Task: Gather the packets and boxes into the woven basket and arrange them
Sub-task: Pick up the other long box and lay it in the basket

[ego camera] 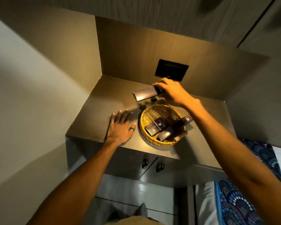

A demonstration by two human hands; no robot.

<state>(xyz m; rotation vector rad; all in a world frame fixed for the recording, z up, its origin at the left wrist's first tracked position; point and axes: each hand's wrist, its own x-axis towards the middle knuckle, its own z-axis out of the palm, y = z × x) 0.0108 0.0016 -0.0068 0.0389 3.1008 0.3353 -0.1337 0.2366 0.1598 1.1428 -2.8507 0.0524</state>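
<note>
Several dark packets lie in the woven basket at frame centre, our left hand spread flat just left of it, and beyond its far rim our right hand grips one long packet, its length pointing left.

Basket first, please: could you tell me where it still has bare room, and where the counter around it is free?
The basket is bare across its far half; its near half is crowded with packets. The counter is free left of the left hand, which rests flat there, and along the back-left corner. Behind the basket, the right hand holds a long packet.
</note>
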